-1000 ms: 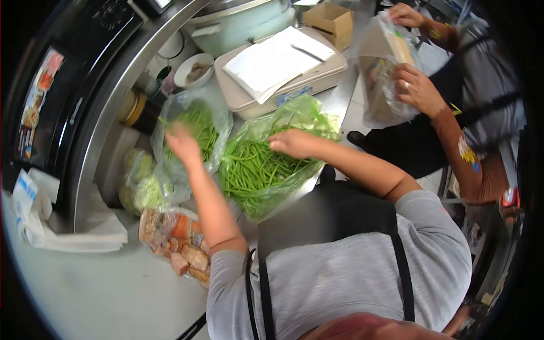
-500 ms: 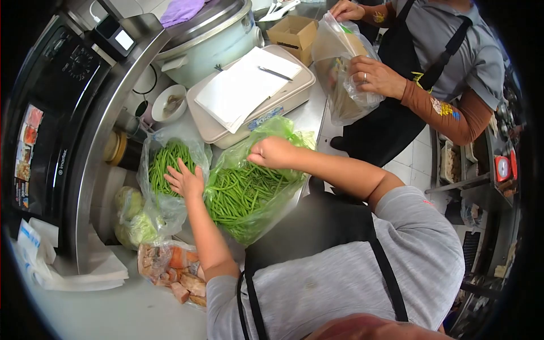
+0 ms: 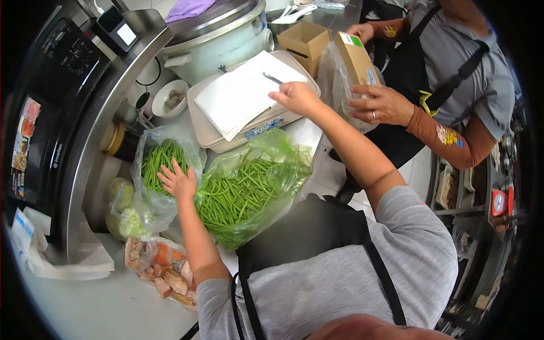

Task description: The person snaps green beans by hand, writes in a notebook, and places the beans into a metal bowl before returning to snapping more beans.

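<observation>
My left hand rests with its fingers spread on the smaller clear bag of green beans. My right hand is closed around one end of a dark pen, over the right part of the white papers. Those papers lie on a beige lidded container. Between my forearms, a large open green plastic bag holds many green beans.
A bag of meat pieces and a bagged cabbage lie at the left. Behind stand a white bowl, a large pot and an open cardboard box. A co-worker at the right handles a carton and a plastic bag.
My right hand has left the green bag, moved up to the papers and taken hold of the pen. My left hand stays on the smaller bag. The co-worker's carton now shows above its plastic bag.
</observation>
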Available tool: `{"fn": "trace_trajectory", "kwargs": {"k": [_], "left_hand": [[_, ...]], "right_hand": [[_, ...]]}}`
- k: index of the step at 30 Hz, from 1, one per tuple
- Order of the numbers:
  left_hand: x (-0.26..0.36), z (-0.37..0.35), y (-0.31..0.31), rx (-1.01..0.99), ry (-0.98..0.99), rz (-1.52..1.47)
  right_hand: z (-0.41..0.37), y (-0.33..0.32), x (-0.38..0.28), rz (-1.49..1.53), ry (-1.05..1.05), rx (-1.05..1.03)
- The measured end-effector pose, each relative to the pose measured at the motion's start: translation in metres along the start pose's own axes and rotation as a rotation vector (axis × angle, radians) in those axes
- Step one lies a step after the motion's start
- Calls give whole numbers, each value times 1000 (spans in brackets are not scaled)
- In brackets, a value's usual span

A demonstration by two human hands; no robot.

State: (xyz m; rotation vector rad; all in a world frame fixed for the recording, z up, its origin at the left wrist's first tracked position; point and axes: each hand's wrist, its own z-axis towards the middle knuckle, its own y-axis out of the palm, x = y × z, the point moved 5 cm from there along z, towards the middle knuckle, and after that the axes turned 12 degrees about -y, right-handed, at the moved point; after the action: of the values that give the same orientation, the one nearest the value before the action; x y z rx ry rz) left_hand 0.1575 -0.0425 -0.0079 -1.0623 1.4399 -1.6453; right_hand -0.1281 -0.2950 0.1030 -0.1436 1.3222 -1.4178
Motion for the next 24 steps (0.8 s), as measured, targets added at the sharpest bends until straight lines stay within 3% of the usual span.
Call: {"fn": "trace_trajectory", "kwargs": {"k": [2, 5, 9, 18, 24], "left_hand": [[-1, 2, 3, 18, -7, 1], [-1, 3, 4, 17, -27, 13], [-2, 4, 5, -2, -62, 0], [-10, 7, 15, 79, -52, -67], [-8, 4, 12, 172, -74, -84]], "right_hand": [[14, -9, 17, -51, 131, -36], [32, -11, 50, -274, 109, 156], [50, -3, 79, -358, 308, -22], [72, 1, 109, -202, 288, -223], [68, 1, 88, -298, 199, -531]]}}
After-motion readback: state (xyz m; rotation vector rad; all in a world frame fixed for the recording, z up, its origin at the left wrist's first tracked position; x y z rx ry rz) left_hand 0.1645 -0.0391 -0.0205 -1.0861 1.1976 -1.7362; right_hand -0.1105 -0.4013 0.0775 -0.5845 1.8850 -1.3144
